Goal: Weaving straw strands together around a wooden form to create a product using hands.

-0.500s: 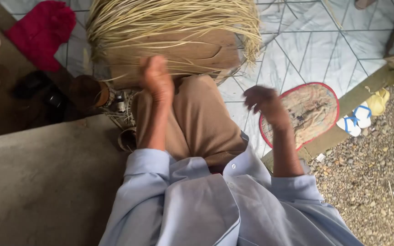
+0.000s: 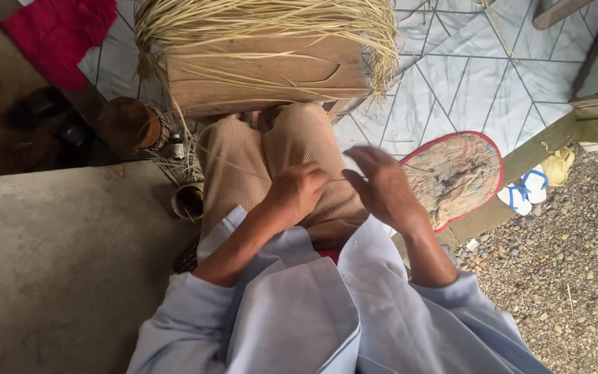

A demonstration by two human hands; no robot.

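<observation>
A heap of pale dry straw strands lies over a wooden stool in front of my knees, which are in tan ribbed trousers. My left hand rests curled on my lap, fingers pinched together on what looks like a thin straw strand running right. My right hand hovers beside it over my right thigh, fingers spread and slightly blurred, apparently touching the same strand. Both arms wear light blue sleeves.
A concrete slab fills the left. A brown pot, a small bottle and a round tin sit by my left leg. A red cloth lies top left, an oval mat and sandals right, then gravel.
Both hands have come down from near the stool to my lap and closed in towards each other; the left hand was raised at the straw edge before.
</observation>
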